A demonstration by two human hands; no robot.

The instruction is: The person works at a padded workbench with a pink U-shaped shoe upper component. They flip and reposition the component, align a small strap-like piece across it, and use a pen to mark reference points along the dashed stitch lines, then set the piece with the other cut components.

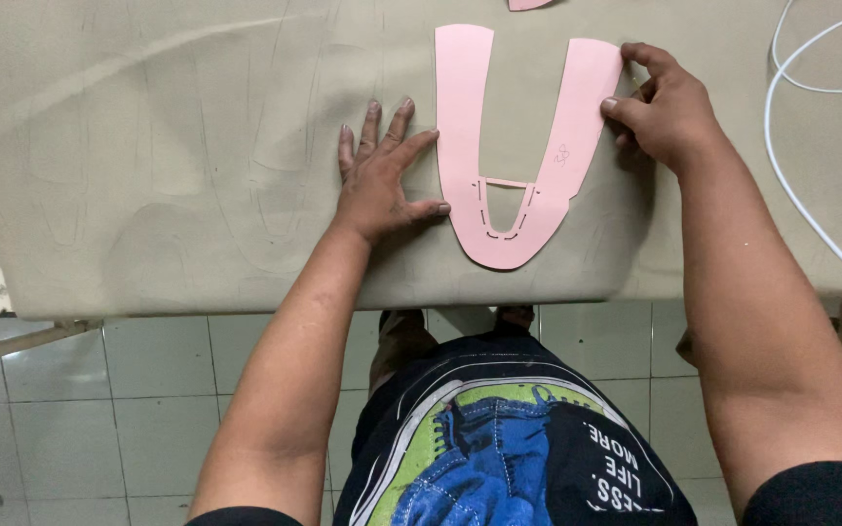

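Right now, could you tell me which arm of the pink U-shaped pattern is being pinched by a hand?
The right arm: the right hand pinches its top end. The left arm lies free, with the left hand flat beside it.

Pink U-shaped paper pattern (516,146) with black dashed marks, khaki-green cloth (177,156), white cord (799,185)

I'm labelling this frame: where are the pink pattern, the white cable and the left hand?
Pink U-shaped paper pattern (463,146), head view, left leg.
Thin white cable (780,166), head view, curved stretch.
Left hand (378,185), head view, back of hand.
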